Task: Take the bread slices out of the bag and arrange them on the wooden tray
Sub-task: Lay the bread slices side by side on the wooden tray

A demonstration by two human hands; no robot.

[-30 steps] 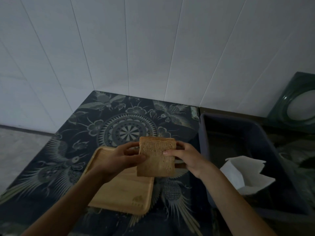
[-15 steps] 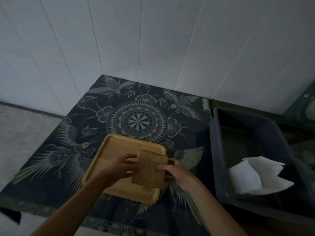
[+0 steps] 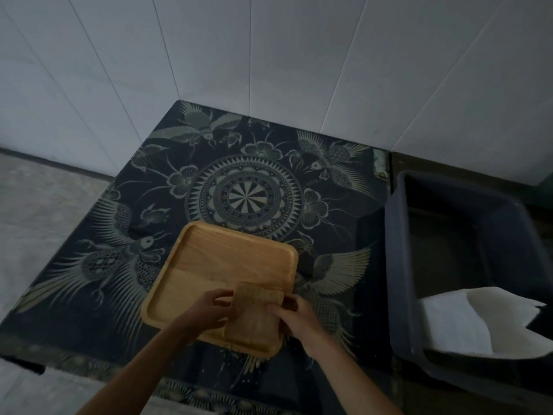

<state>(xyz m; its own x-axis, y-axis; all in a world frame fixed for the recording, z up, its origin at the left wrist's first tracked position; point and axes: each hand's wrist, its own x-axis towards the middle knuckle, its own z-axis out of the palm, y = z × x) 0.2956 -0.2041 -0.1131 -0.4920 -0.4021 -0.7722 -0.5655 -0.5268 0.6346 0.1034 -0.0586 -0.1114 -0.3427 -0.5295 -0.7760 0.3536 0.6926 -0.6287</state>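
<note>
A brown stack of bread slices (image 3: 254, 319) lies low over the near right corner of the square wooden tray (image 3: 215, 259). My left hand (image 3: 206, 310) grips the stack's left edge and my right hand (image 3: 294, 314) grips its right edge. The rest of the tray is bare wood. A white bag (image 3: 466, 319) lies crumpled in the dark bin at the right.
The tray sits on a dark tabletop (image 3: 239, 181) with a pale bird and mandala pattern. A dark plastic bin (image 3: 398, 235) stands right of the tray. White panelled walls close the back. The table's near edge runs just below the tray.
Both hands have lowered the bread from above the table down onto the tray's near right corner. The view has tilted down and pulled back.
</note>
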